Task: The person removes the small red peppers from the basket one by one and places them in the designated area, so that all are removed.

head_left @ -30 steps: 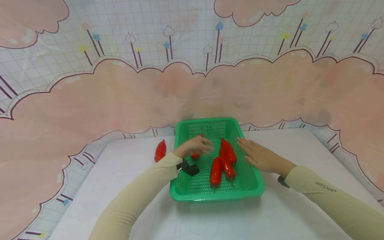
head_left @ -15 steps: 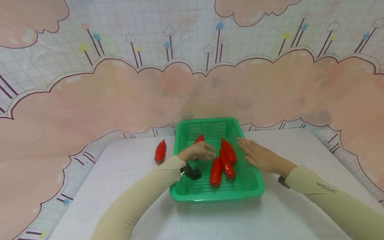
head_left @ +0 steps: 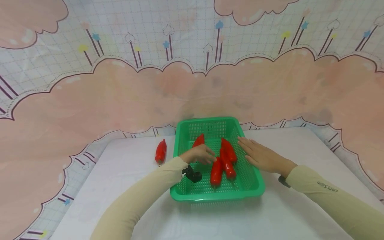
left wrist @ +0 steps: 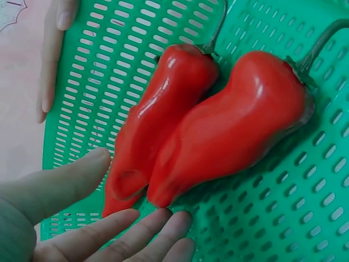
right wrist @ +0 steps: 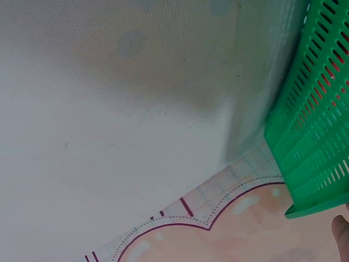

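A green plastic basket (head_left: 216,196) holds several glossy red peppers. My left hand (head_left: 199,154) is inside it with fingers stretched out and holds nothing. In the left wrist view its fingertips (left wrist: 177,221) come right up to the pointed ends of a slim red pepper (left wrist: 163,120) and a fatter red pepper (left wrist: 234,123). Partly covered by that hand, another red pepper (head_left: 198,140) lies at the basket's back left. My right hand (head_left: 264,158) lies flat-fingered against the basket's right side. Only a bit of right finger (right wrist: 342,237) shows in the right wrist view.
One more red pepper (head_left: 160,151) lies outside on the white tabletop (head_left: 126,180), left of the basket. A patterned cloth backdrop (head_left: 135,96) stands close behind the basket. A black wrist camera (head_left: 192,174) on my left wrist hangs inside the basket.
My left hand has come nearer and slightly right, off the back-left pepper, which now shows more. It is closer to the right-hand peppers. My right hand has stayed at the basket's side.
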`<state>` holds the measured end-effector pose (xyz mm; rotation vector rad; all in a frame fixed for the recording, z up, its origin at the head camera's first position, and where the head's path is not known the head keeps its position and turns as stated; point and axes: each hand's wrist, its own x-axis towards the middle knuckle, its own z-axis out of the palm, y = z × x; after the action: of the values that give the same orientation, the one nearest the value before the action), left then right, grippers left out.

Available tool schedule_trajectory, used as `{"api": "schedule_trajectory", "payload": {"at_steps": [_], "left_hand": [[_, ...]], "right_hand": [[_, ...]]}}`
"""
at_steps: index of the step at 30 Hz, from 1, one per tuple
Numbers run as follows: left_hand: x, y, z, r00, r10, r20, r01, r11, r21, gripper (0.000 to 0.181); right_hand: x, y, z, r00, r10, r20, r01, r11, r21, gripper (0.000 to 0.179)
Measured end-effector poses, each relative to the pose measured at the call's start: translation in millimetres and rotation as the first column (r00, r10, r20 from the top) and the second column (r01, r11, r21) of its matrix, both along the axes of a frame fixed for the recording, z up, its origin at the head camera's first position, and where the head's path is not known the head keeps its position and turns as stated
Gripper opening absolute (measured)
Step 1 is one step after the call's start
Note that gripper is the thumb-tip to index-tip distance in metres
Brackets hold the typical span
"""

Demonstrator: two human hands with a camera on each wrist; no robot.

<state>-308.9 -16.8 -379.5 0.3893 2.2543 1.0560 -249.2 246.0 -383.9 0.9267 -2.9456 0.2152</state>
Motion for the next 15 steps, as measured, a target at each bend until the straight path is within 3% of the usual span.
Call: {"api": "schedule_trajectory", "payload": {"at_steps": [15], "left_hand": [[0.3,2.3,-5.9,1.000,-0.010,0.001,0.010,0.999,-0.047,0.043]], "right_hand": [[0.7,-0.2,-0.1,1.000,0.011,-0.022,-0.011,1.000,-0.002,0.058]]}}
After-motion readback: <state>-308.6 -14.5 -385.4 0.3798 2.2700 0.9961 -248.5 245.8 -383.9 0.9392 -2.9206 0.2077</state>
